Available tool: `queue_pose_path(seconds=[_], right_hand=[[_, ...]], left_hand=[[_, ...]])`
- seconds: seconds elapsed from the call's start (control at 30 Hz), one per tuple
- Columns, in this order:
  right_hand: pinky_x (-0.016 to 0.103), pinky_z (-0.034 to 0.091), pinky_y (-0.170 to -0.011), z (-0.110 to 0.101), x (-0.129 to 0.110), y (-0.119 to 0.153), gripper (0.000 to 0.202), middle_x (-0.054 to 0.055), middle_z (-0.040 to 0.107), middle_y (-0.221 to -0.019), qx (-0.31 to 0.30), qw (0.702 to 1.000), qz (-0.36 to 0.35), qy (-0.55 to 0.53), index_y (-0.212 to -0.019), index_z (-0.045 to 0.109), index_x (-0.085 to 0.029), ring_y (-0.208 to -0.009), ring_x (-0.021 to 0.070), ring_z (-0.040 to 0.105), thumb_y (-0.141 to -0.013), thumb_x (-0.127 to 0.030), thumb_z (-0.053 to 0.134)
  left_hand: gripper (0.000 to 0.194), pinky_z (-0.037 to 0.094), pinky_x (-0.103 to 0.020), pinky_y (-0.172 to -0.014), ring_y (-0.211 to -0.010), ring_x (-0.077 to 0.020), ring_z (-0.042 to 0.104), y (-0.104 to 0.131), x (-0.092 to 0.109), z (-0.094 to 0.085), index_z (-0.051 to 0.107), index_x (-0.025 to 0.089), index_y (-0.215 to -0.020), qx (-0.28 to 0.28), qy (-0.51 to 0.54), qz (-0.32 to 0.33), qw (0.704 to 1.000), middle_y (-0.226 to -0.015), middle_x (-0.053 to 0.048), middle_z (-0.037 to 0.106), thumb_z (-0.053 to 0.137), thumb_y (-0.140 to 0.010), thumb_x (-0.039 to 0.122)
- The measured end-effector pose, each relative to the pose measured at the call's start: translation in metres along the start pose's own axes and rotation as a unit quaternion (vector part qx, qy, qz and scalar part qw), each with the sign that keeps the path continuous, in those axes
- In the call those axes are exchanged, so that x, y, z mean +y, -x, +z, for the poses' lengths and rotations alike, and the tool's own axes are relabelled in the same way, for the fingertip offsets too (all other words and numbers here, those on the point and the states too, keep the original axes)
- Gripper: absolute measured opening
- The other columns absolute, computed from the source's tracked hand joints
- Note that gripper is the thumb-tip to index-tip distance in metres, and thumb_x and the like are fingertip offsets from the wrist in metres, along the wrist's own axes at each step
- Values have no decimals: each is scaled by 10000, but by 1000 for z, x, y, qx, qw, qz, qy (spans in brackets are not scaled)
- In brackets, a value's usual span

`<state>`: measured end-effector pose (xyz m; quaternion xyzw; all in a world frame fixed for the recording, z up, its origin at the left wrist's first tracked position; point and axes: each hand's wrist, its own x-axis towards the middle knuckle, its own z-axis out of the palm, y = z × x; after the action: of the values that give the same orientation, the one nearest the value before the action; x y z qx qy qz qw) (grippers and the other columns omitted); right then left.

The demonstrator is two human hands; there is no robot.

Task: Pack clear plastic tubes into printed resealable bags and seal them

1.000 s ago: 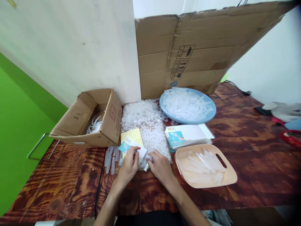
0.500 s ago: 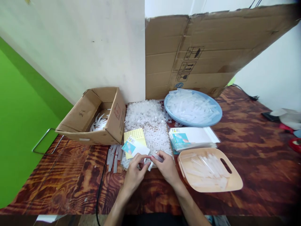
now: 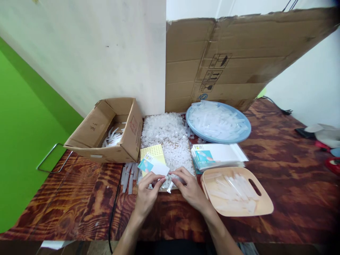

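Over the front edge of a shallow tray of small clear plastic pieces (image 3: 176,156), my two hands are close together. My left hand (image 3: 148,189) is closed in a pinch; what lies between its fingertips is too small to make out. My right hand (image 3: 187,186) pinches a small translucent plastic piece, partly hidden by the fingers. A shiny white plastic piece (image 3: 170,187) shows just below the right thumb. Beyond my left fingers, a white and teal printed card packet (image 3: 156,168) lies slanted over a yellow sticker sheet (image 3: 152,153) on the tray.
An open cardboard box (image 3: 117,152) with white strips stands left. Loose translucent strips (image 3: 129,179) lie beside the tray. To the right are a blue basin (image 3: 248,129) heaped with strips, stacked card packets (image 3: 228,152) and a beige tray (image 3: 265,209). A large cardboard sheet (image 3: 239,46) leans behind.
My hands have moved slightly apart, the left one shifting left. The white piece below the right thumb shows more clearly. Surrounding things stay in place; the view has shifted slightly.
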<state>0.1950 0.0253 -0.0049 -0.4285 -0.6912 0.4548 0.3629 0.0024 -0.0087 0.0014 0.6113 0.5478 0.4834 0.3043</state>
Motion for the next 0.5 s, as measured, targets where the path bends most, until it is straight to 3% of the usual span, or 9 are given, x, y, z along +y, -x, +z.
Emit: queue_pose_path(seconds=[0.2, 0.5], right_hand=[[303, 474, -906, -3, -11, 2, 298, 50, 630, -1059, -49, 998, -15, 40, -1277, 682, -275, -998, 197, 628, -1026, -301, 524], [304, 492, -830, -2, -7, 3, 312, 51, 644, -988, -38, 994, -51, 88, -1295, 669, -261, -915, 195, 641, -1008, -239, 550]], left_hand=[[130, 432, -265, -679, -707, -154, 585, -5, -1, -5, 779, 203, -907, -46, 0, 13, 999, -759, -22, 673, 677, -928, 281], [131, 440, -274, -675, -701, -170, 606, -9, 1, -5, 801, 207, -872, -50, 7, 3, 999, -734, -34, 693, 713, -898, 301]])
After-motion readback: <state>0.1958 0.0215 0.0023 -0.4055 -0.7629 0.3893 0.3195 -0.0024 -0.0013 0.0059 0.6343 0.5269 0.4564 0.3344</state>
